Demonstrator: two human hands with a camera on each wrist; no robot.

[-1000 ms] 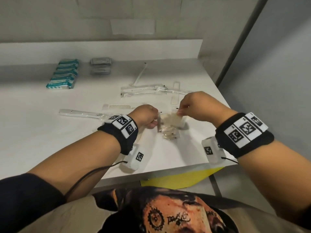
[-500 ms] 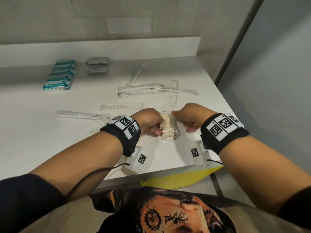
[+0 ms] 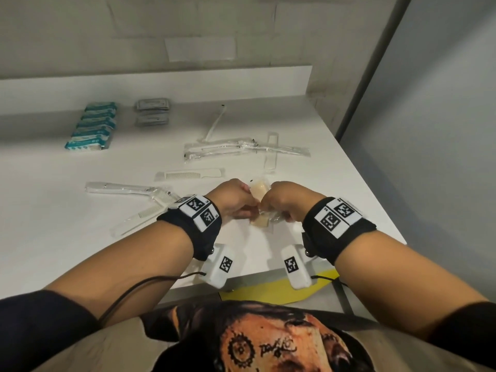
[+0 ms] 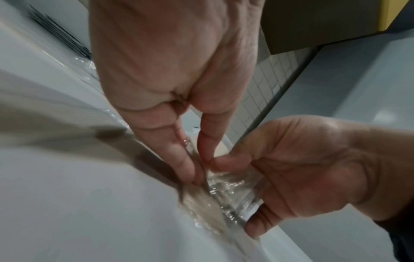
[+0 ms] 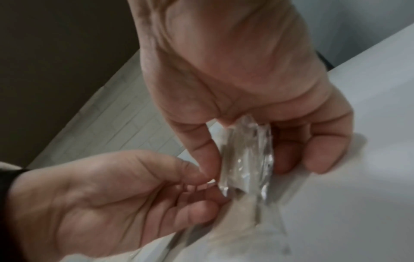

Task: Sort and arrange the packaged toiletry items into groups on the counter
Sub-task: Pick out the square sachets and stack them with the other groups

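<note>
Head view: both hands meet over the counter's (image 3: pixel 80 251) near edge.
Left hand (image 3: pixel 230 201): fingertips pinch clear wrapping, just left of the grip.
Beige packets (image 3: pixel 259 191): between both hands, long axis running away from the person.
Right hand (image 3: pixel 284 202): fingers curled round a clear packet (image 5: pixel 248 159), equally near.

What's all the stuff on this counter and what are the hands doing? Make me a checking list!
Surface: white counter, items spread across it.
Job's things: teal packets in a row at the back, grey packets stacked beside them; wrapped toothbrushes, combs scattered; clear-wrapped beige packets between the hands.
Clutter: nothing seen.
Grippers: left hand and right hand both pinch the clear wrapping.
Cables: dark cable runs from the left wrist camera.
Surroundings: tiled wall behind; grey panel on the right.
</note>
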